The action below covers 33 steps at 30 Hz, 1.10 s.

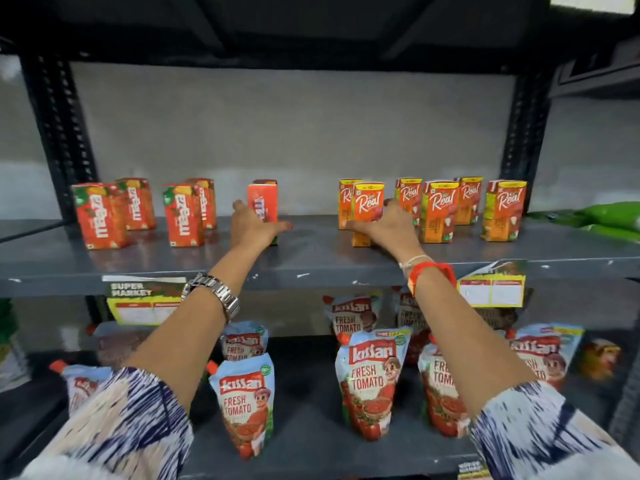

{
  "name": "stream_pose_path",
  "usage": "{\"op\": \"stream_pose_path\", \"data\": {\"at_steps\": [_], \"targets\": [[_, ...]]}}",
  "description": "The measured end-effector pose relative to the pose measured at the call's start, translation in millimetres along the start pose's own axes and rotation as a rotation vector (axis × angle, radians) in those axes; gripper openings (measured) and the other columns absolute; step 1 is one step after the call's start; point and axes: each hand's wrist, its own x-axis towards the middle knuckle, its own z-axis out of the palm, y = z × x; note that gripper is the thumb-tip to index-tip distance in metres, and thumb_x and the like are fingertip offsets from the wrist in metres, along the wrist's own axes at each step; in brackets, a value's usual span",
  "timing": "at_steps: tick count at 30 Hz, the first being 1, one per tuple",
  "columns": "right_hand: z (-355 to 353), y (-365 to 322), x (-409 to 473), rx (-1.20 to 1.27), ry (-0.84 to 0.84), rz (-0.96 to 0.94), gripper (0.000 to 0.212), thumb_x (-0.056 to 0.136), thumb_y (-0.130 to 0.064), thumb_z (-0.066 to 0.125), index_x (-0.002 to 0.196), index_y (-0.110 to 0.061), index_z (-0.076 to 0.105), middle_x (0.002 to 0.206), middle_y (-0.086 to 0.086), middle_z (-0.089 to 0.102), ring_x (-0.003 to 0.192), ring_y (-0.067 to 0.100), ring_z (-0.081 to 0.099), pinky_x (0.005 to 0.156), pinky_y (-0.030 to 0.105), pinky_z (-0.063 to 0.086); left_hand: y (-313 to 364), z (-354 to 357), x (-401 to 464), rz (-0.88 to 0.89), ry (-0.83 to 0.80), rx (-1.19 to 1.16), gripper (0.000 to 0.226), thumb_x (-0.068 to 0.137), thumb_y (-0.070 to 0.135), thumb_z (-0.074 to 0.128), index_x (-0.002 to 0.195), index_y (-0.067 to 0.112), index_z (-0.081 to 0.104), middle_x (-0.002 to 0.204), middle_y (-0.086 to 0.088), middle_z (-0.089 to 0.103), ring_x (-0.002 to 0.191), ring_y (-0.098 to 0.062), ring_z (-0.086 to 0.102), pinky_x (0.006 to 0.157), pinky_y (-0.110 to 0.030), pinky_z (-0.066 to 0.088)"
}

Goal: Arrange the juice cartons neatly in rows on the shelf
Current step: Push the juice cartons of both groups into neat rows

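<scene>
A dark metal rack stands against a grey wall, and its grey shelf (pixel 311 251) carries small juice cartons. Nearest the camera, two arms in blue-and-white patterned sleeves reach forward over the lower shelf (pixel 311 445), where tomato sauce pouches (pixel 372 382) stand upright in loose rows. The left wrist wears a metal watch (pixel 214 294); the right wrist wears a red band (pixel 433 270). Two price tags hang from the front edge of the juice shelf, one (pixel 143 303) towards the left end, one (pixel 491 289) towards the right.

On the juice shelf, the left hand (pixel 252 225) is wrapped around the lower part of a single red mango carton (pixel 264 199) standing upright near the middle, thumb stretched out to the right. The right hand (pixel 388 226) is closed around the front orange carton (pixel 367 202) right of the middle, thumb pointing left along its base; a second orange carton (pixel 346 199) stands just behind it.

Towards the left end stand four more red mango cartons in two front-and-back pairs, (pixel 102 216) and (pixel 183 214) being the front ones. Towards the right end stand four more orange cartons: a pair with (pixel 440 211) in front, a third behind, and one alone (pixel 504 209) by the right upright. Green packets (pixel 609 216) lie beyond that upright.
</scene>
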Motion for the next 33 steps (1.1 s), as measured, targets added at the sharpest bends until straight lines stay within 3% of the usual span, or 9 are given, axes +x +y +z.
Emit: {"op": "stream_pose_path", "data": {"at_steps": [3, 13, 29, 33], "targets": [[4, -1, 3, -0.058, -0.003, -0.024, 0.067, 0.066, -0.044, 0.080, 0.113, -0.005, 0.053, 0.113, 0.012, 0.064, 0.108, 0.029, 0.060, 0.080, 0.031, 0.044, 0, 0, 3, -0.070, -0.040, 0.036, 0.078, 0.072, 0.025, 0.076, 0.131, 0.000, 0.031, 0.129, -0.018, 0.053, 0.118, -0.034, 0.052, 0.090, -0.036, 0.041], [8, 1, 9, -0.055, -0.057, -0.046, 0.072, 0.068, -0.049, 0.078, 0.120, -0.009, 0.050, 0.120, 0.010, 0.062, 0.112, 0.027, 0.059, 0.092, 0.037, 0.050, -8, 1, 11, -0.046, -0.040, 0.097, 0.060, 0.072, 0.028, 0.076, 0.121, 0.004, 0.052, 0.124, -0.015, 0.060, 0.112, -0.031, 0.057, 0.089, -0.035, 0.045], [9, 2, 9, -0.046, -0.087, -0.039, 0.074, 0.069, -0.049, 0.077, 0.124, -0.009, 0.047, 0.123, 0.009, 0.061, 0.113, 0.027, 0.059, 0.094, 0.041, 0.051, -8, -2, 7, -0.034, -0.067, 0.046, 0.062, 0.072, 0.026, 0.077, 0.123, 0.004, 0.050, 0.126, -0.014, 0.059, 0.114, -0.029, 0.057, 0.096, -0.038, 0.045], [8, 2, 8, -0.045, -0.093, -0.038, 0.073, 0.070, -0.050, 0.076, 0.123, -0.009, 0.047, 0.121, 0.009, 0.061, 0.112, 0.026, 0.059, 0.091, 0.036, 0.051, -9, -2, 6, -0.024, -0.068, 0.033, 0.062, 0.072, 0.025, 0.076, 0.124, 0.003, 0.050, 0.126, -0.014, 0.059, 0.115, -0.029, 0.056, 0.093, -0.035, 0.043]]}}
